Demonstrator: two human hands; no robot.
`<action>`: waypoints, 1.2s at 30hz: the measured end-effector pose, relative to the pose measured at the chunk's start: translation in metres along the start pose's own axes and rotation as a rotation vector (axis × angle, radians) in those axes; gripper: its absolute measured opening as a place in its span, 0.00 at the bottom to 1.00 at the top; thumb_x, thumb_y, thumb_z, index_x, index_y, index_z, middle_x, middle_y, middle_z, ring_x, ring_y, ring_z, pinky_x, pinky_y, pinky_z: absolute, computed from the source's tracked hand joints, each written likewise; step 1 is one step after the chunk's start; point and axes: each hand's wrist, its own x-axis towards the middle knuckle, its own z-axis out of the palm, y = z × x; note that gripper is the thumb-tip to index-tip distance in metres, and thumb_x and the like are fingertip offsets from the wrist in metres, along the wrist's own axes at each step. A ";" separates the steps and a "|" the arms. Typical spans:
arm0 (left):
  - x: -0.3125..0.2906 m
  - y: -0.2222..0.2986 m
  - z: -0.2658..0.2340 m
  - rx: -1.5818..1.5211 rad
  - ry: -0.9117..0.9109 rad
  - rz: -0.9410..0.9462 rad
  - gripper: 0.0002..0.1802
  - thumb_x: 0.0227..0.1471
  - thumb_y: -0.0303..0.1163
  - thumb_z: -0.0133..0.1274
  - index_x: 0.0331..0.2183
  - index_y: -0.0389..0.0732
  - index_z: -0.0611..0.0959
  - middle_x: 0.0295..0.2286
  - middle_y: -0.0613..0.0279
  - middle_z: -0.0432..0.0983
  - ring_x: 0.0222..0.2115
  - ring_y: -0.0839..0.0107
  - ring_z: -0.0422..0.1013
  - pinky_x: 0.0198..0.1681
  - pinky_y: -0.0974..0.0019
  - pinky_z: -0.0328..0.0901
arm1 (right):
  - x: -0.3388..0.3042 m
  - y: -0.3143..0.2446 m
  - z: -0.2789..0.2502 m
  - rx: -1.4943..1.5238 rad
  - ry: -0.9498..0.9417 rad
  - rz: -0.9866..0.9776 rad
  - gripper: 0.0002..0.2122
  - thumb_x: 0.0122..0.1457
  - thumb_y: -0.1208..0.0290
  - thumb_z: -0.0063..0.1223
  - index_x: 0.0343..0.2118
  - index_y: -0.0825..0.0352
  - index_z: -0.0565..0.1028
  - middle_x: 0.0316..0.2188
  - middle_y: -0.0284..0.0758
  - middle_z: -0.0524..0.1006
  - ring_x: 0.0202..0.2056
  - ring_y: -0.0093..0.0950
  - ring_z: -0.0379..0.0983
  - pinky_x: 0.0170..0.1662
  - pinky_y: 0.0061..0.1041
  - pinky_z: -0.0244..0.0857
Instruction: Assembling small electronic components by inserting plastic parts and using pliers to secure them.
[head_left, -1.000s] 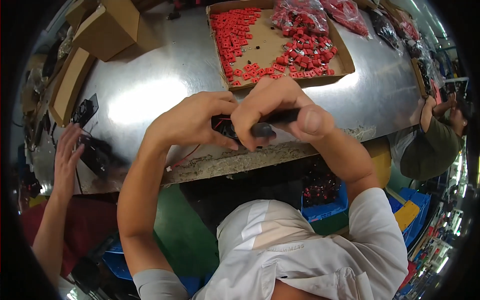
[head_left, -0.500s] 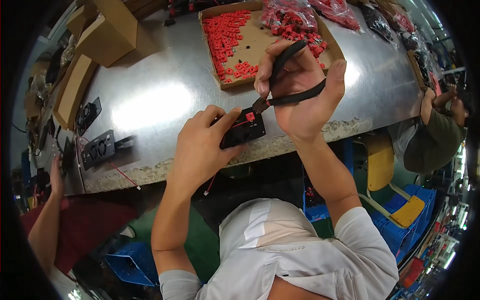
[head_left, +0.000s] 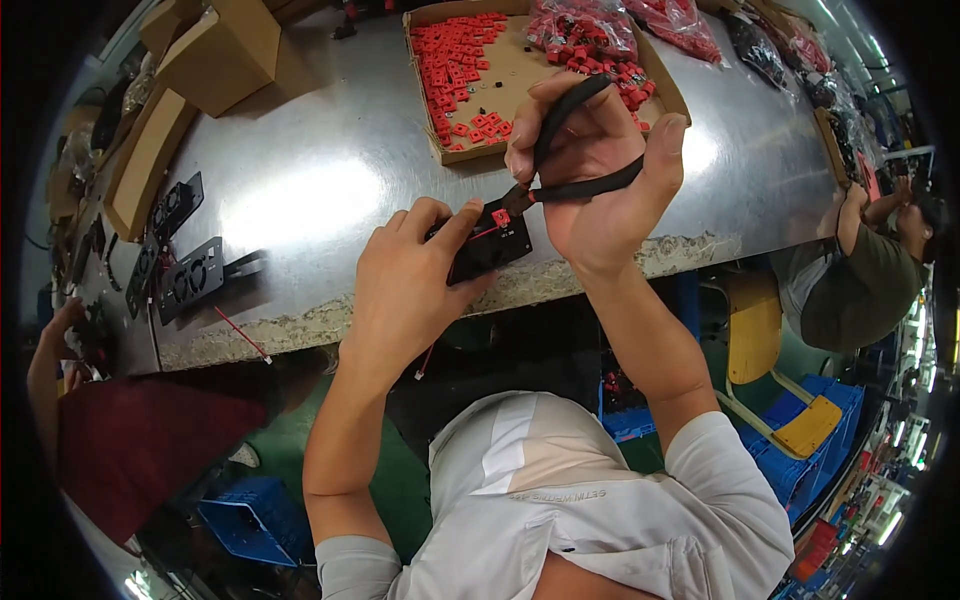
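Observation:
My left hand (head_left: pixel 404 270) grips a black panel (head_left: pixel 500 246) at the table's near edge, its fingers over the top and thumb underneath. A small red square piece (head_left: pixel 501 216) sits on the panel, with a red wire beside it. My right hand (head_left: pixel 610 225) holds black-handled pliers (head_left: pixel 590 188) with the handles spread apart. The jaws reach the red piece; whether they grip it is too small to tell. A thin cable with a white plug (head_left: pixel 420 375) hangs below my left wrist.
A shallow cardboard tray (head_left: pixel 540 100) of red pieces stands beyond my hands. Black fan panels (head_left: pixel 192 280) lie to the left, near cardboard boxes (head_left: pixel 220 60). Other people sit left and right (head_left: pixel 860 270). A yellow chair (head_left: pixel 755 330) stands at right.
The pliers' jaws have shifted slightly left and closer onto the red piece. At the far left, the other person's hand has moved away from near the fan panels.

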 end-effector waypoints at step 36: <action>0.016 -0.020 0.001 -0.313 -0.022 -0.042 0.34 0.36 0.38 0.73 0.48 0.43 0.83 0.32 0.56 0.75 0.33 0.56 0.75 0.37 0.59 0.69 | -0.030 0.013 -0.006 0.196 -0.029 -0.173 0.48 0.52 0.19 0.29 0.46 0.72 0.69 0.29 0.44 0.70 0.28 0.33 0.66 0.34 0.32 0.63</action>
